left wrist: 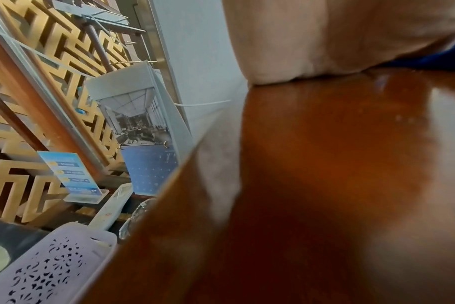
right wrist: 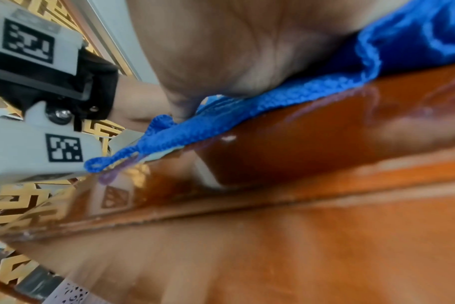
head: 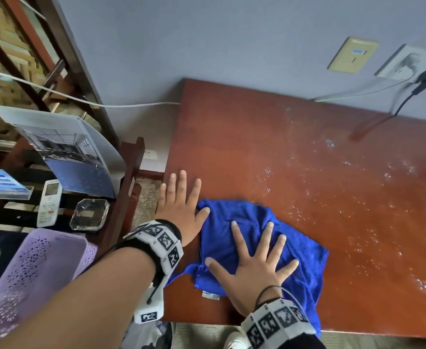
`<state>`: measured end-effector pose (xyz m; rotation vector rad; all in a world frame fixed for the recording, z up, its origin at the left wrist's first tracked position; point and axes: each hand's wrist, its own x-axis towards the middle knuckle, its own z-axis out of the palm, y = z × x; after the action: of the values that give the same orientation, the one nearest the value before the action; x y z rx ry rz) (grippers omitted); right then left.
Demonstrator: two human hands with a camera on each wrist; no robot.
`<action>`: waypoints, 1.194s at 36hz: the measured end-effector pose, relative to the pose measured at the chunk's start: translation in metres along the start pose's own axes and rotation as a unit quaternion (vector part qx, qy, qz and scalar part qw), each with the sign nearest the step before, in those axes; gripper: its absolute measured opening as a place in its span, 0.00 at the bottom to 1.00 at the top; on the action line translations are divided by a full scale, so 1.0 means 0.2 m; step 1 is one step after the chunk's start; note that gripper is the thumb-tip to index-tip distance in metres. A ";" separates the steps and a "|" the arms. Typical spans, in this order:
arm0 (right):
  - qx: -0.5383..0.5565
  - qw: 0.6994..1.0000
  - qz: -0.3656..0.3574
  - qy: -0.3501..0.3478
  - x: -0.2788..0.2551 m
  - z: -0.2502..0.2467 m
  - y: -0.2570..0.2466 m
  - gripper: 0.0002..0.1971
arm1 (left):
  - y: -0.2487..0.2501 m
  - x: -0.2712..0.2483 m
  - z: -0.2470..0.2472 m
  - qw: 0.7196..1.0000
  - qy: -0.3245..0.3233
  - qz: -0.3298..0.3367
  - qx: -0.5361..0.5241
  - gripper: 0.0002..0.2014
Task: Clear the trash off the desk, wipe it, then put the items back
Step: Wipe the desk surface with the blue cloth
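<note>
Pressing flat with fingers spread, right hand [head: 253,270] is wiping the cloth [head: 244,222] near the table's [head: 307,147] front-left corner; left hand [head: 179,207], also open-fingered, is bracing; overlapping strokes toward the droplets would serve best.

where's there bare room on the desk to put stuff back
Most of the red-brown wooden desk is bare: the wet stretch between the crumpled blue cloth and the wall, up to the black plug cord. The near-left corner is crowded, with the left hand flat on wood and the right hand pressing the cloth.

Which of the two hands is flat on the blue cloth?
The right hand, fingers spread on the blue cloth; the left hand rests mostly on the bare reddish-brown wooden desk.
</note>
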<state>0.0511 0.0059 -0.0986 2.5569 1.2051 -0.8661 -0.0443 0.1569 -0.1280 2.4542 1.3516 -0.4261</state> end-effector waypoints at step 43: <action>0.069 0.988 0.140 0.004 0.77 -0.54 -0.34 0.53 | -0.02 -0.01 -0.11 0.988 -0.150 0.026 -0.021 0.63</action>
<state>0.1239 0.1927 -0.0949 2.7515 0.7833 -0.8997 -0.0459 0.1668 -0.1073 2.2734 1.1561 -0.7139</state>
